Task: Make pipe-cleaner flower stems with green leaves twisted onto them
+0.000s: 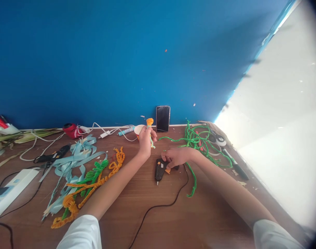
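I see the wood counter (173, 221) nearest, cord (158, 206) across it. R hand (176, 157), fingers curled round the glue gun (160, 170) lying flat; L hand (145, 141), fingers clenched on orange flower (150, 121) (upright). Behind, blue wall (121, 52); gun handle hidden.

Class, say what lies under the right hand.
A black glue gun lies under the right hand, on the table. Its nozzle end shows; the hand covers its handle end.
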`<action>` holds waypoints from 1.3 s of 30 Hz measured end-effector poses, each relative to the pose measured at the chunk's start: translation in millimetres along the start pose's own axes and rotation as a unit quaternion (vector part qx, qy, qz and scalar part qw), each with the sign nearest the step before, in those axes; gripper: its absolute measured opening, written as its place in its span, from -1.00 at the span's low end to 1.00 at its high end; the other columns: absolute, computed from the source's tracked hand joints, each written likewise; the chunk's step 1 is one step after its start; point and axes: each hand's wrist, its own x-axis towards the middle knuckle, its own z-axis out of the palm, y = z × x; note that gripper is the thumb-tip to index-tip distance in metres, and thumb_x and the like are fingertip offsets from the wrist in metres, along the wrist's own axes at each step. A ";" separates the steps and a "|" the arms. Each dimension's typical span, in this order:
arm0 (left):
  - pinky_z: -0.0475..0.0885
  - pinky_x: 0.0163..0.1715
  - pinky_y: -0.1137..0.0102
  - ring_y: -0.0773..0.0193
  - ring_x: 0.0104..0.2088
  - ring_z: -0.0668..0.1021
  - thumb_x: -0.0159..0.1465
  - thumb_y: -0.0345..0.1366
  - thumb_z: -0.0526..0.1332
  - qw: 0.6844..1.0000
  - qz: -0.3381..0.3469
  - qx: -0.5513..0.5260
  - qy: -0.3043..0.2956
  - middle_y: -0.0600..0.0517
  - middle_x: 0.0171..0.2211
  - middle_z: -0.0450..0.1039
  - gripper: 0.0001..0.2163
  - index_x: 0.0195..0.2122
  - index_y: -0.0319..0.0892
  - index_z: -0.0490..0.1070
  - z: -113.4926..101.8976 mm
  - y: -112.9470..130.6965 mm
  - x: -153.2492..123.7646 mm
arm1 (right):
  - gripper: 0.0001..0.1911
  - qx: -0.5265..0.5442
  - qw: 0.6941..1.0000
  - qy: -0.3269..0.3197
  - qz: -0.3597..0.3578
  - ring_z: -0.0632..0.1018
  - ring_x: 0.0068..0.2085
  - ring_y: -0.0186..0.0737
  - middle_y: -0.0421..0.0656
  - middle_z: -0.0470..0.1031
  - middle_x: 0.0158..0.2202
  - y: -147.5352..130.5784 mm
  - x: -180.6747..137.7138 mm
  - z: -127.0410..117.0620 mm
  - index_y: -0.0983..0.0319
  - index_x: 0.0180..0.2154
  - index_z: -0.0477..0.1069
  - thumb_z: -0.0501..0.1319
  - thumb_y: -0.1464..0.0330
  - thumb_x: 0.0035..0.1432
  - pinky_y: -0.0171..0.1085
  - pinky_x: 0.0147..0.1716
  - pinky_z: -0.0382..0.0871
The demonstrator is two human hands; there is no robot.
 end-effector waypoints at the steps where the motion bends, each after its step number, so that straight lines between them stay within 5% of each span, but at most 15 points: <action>1: 0.11 -0.72 0.56 0.48 -0.69 0.32 0.21 -0.07 0.13 1.000 0.003 -0.002 -0.001 0.16 -0.62 0.31 -0.74 -0.42 -0.15 0.18 -0.1 -0.7 -0.1 | -0.63 -0.001 1.000 0.006 -0.003 0.44 -0.37 -0.27 -0.16 0.50 -0.29 -0.6 -0.7 -0.4 0.23 -0.15 0.34 0.25 0.16 0.05 -0.34 -0.46 0.10; 8: 0.12 -0.69 0.51 0.50 -0.71 0.24 0.24 -0.08 0.11 1.000 0.003 0.015 -0.019 0.15 -0.67 0.20 -0.67 -0.56 -0.17 0.16 -1.2 -5.2 -0.6 | -0.83 0.017 0.997 0.070 -0.042 0.42 -0.43 -0.33 -0.19 0.51 -0.41 -7.9 -10.2 -8.1 0.24 -0.24 0.38 0.11 0.28 0.20 -0.35 -0.44 0.09; 12: 0.14 -0.66 0.52 0.49 -0.69 0.25 0.23 -0.09 0.15 0.999 -0.001 0.023 -0.026 0.16 -0.65 0.21 -0.70 -0.52 -0.16 0.16 -1.5 -4.9 -1.0 | -0.84 -0.025 0.980 0.190 -0.058 0.38 -0.43 -0.34 -0.19 0.49 -0.39 -13.2 -15.5 -12.5 0.22 -0.27 0.38 0.05 0.34 0.23 -0.35 -0.43 0.05; 17: 0.18 -0.63 0.52 0.49 -0.67 0.27 0.21 -0.12 0.18 0.997 0.006 0.048 -0.053 0.17 -0.65 0.22 -0.73 -0.49 -0.16 0.19 -2.6 -7.1 -0.7 | -0.76 -0.090 0.917 0.385 -0.056 0.35 -0.41 -0.29 -0.17 0.46 -0.39 -28.3 -25.4 -16.4 0.22 -0.22 0.36 -0.04 0.30 0.30 -0.30 -0.32 0.06; 25: 0.14 -0.67 0.53 0.48 -0.70 0.25 0.22 -0.16 0.16 0.993 0.027 0.065 -0.093 0.19 -0.70 0.22 -0.78 -0.46 -0.16 0.21 -4.3 -4.6 -0.7 | -0.76 -0.183 0.819 0.544 0.023 0.39 -0.19 -0.12 -0.04 0.47 -0.27 -20.7 -20.6 -16.1 0.26 -0.20 0.38 -0.04 0.36 0.30 -0.22 -0.22 0.06; 27: 0.13 -0.67 0.53 0.48 -0.71 0.25 0.21 -0.16 0.17 0.994 0.026 0.061 -0.089 0.19 -0.70 0.22 -0.78 -0.47 -0.16 0.21 -4.6 -3.0 -0.7 | -0.77 -0.172 0.817 0.550 0.028 0.41 -0.18 -0.11 -0.05 0.48 -0.24 -16.0 -17.1 -15.6 0.26 -0.13 0.36 -0.02 0.35 0.30 -0.23 -0.21 0.07; 33: 0.14 -0.65 0.53 0.49 -0.70 0.25 0.17 -0.18 0.16 0.996 0.013 0.023 -0.081 0.18 -0.71 0.21 -0.77 -0.52 -0.16 0.17 -1.6 1.6 -2.9 | -0.67 -0.104 0.884 0.453 0.056 0.42 -0.43 -0.21 -0.17 0.44 -0.47 -10.9 -13.1 -12.8 0.18 -0.21 0.36 -0.15 0.28 0.37 -0.30 -0.42 0.02; 39: 0.15 -0.65 0.53 0.49 -0.69 0.26 0.20 -0.18 0.14 0.997 0.009 0.000 -0.083 0.17 -0.68 0.23 -0.78 -0.50 -0.17 0.18 0.6 1.2 -5.5 | -0.69 -0.012 0.886 0.462 0.043 0.37 -0.47 -0.26 -0.21 0.37 -0.53 -7.8 -10.6 -12.1 0.17 -0.26 0.36 -0.11 0.26 0.35 -0.33 -0.43 0.04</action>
